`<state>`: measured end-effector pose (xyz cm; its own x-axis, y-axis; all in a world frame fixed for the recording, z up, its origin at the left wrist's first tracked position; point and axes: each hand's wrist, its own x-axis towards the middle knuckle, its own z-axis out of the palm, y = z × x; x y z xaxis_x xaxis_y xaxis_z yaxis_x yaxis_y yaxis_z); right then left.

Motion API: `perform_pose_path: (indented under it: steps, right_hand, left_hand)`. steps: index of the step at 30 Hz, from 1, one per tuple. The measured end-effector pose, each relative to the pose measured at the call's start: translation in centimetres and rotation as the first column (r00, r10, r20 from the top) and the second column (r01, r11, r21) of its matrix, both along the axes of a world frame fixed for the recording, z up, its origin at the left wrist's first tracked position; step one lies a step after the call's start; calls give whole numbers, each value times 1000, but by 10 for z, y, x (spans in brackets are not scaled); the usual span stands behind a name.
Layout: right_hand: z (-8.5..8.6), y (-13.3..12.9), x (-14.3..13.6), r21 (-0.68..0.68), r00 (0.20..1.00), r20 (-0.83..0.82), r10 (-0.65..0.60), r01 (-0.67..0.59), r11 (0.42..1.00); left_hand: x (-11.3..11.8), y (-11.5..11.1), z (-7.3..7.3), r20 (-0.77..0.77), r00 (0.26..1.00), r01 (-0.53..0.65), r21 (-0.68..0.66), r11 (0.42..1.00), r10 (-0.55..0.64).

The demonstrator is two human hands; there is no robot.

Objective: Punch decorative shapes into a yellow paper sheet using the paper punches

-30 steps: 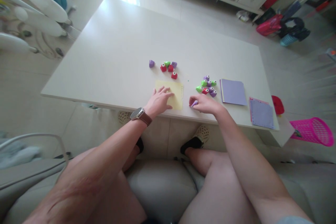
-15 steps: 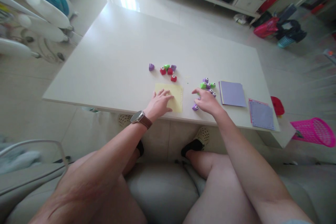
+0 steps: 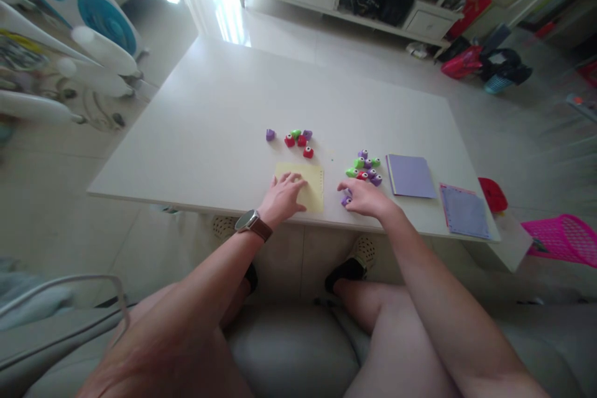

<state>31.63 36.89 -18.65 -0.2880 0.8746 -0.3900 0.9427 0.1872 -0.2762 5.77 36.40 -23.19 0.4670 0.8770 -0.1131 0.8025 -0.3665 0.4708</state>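
My left hand lies with fingers spread on a yellow sheet of paper, which has small punched shapes along its right edge. A watch with a brown strap is on that wrist. My right hand is at the near side of the table, its thumb and index finger apart around a purple craft punch; whether they touch it I cannot tell. Just beyond this hand is a cluster of small punches, among them a green punch and a red punch, partly covered by the hand.
Farther left stand more punches, including a red punch and a lone purple punch. On the right lie a stack of purple paper and a patterned pad on the white table. A pink basket is beyond the table's right end.
My right hand has drawn nearer to me, down around the near purple punch, uncovering more of the cluster. My left hand stays on the yellow paper. The camera view has tilted up slightly.
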Motion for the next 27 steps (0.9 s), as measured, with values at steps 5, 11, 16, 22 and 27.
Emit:
perform_pose_path:
  steps: [5, 11, 16, 22, 27]
  right_hand:
    - [-8, 6, -2, 0, 1000, 8, -1, 1, 1000]
    - [-12, 12, 4, 50, 991, 108, -75, 70, 996]
    - [-11, 16, 18, 18, 975, 161, -150, 149, 989]
    - [-10, 15, 30, 57, 948, 249, -199, 191, 980]
    - [2, 9, 16, 196, 927, 245, -284, 240, 951]
  left_hand:
    - [0, -1, 2, -12, 1000, -4, -1, 1000, 4]
    - [0, -1, 4, -18, 1000, -1, -16, 1000, 1]
    - [-1, 0, 3, -15, 1000, 3, -17, 1000, -3]
    - [-1, 0, 2, -20, 1000, 0, -15, 1000, -1]
    - [0, -1, 4, -25, 1000, -2, -22, 1000, 2]
